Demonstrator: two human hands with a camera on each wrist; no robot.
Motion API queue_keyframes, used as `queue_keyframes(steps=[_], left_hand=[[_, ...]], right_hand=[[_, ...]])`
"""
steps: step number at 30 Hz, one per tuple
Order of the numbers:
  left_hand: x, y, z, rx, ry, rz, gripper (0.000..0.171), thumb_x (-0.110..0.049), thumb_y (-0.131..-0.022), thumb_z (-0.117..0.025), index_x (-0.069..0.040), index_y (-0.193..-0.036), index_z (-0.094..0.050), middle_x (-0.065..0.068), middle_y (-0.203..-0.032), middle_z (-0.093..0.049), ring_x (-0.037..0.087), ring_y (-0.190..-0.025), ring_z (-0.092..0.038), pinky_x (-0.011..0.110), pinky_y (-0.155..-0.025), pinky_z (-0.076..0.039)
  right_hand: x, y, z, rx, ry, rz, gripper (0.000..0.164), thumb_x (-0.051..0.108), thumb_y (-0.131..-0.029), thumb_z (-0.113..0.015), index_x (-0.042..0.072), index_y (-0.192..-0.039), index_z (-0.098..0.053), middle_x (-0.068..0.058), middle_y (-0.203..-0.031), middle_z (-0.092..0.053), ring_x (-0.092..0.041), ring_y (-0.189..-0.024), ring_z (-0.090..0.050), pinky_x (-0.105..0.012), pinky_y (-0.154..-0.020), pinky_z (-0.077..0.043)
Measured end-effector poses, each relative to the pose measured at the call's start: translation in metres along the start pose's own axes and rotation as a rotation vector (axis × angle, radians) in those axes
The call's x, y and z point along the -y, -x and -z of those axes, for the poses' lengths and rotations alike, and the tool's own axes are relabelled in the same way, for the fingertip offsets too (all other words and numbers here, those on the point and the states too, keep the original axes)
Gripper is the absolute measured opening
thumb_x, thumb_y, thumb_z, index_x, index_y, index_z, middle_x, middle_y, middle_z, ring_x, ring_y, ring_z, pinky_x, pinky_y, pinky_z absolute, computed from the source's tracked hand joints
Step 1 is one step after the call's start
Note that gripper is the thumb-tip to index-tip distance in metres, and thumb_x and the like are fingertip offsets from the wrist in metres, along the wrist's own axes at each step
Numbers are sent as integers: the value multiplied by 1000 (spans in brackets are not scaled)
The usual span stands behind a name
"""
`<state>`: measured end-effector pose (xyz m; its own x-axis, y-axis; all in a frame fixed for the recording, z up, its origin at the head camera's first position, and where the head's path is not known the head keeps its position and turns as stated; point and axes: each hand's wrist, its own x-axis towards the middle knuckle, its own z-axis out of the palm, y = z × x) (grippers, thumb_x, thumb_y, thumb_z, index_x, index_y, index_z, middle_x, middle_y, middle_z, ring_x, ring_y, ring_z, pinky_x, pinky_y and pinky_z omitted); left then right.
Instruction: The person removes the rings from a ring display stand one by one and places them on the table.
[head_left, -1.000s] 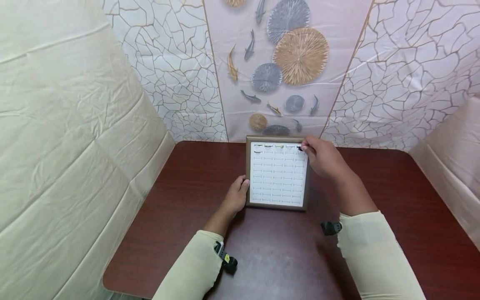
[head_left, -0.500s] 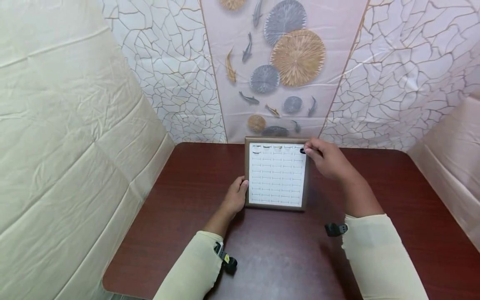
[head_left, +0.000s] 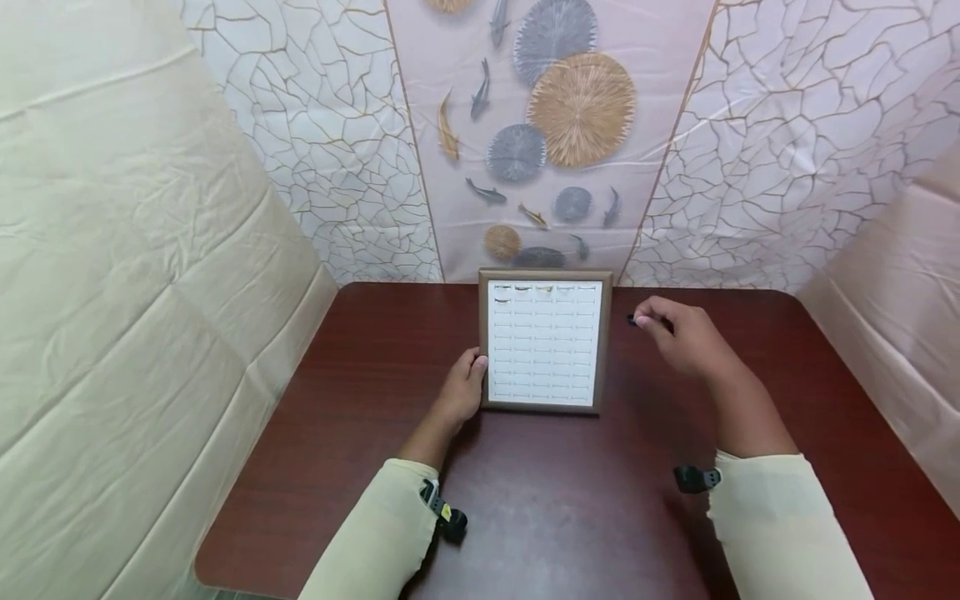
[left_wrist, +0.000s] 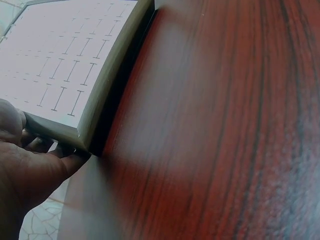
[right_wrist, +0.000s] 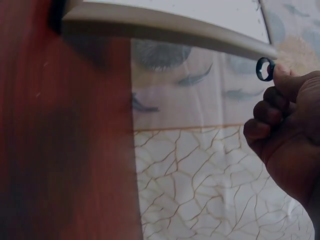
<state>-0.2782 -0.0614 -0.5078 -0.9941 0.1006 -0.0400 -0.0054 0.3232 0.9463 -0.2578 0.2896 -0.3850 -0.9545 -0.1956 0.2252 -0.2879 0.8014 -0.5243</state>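
A ring display board (head_left: 545,350) with a white slotted face and a brown frame stands tilted on the table. My left hand (head_left: 461,390) grips its left edge; in the left wrist view the thumb lies on the front of the frame and the fingers (left_wrist: 75,162) reach behind it. To the right of the board, my right hand (head_left: 688,340) pinches a black ring (right_wrist: 259,70) between thumb and forefinger, apart from the frame. Several rings sit in the upper rows, among them a gold-coloured one (head_left: 545,289) in the top row.
The dark red wooden table (head_left: 375,375) extends around the board. Behind it hangs a patterned cloth (head_left: 517,154) with fish and round motifs, and a cream quilted cloth (head_left: 150,292) borders the left side. Black cameras are strapped to both sleeves.
My right hand has drawn the black ring away from the top right slot, moving right and slightly down. The left hand keeps its hold on the board.
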Motion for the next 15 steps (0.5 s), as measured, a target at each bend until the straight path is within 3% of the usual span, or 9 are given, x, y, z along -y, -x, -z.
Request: queue_keyframes(steps=[8, 15], left_hand=[[1, -1, 1, -6, -21, -4, 47, -29, -120, -43, -3, -159, -50, 23, -159, -57, 39, -152, -49, 59, -130, -36], [0, -1, -1, -8, -17, -6, 47, -28, -120, -43, -3, -159, -50, 24, -158, -57, 40, -152, -49, 59, -130, -36]], right_hand=[[-20, 9, -7, 85, 48, -83, 14, 15, -115, -58, 7, -118, -69, -17, -109, -73, -28, -86, -58, -40, -74, -47], [-33, 16, -13, 154, 71, -117, 15, 13, -114, -58, 6, -118, -70, -21, -114, -74, -30, -92, -64, -42, -77, -52]])
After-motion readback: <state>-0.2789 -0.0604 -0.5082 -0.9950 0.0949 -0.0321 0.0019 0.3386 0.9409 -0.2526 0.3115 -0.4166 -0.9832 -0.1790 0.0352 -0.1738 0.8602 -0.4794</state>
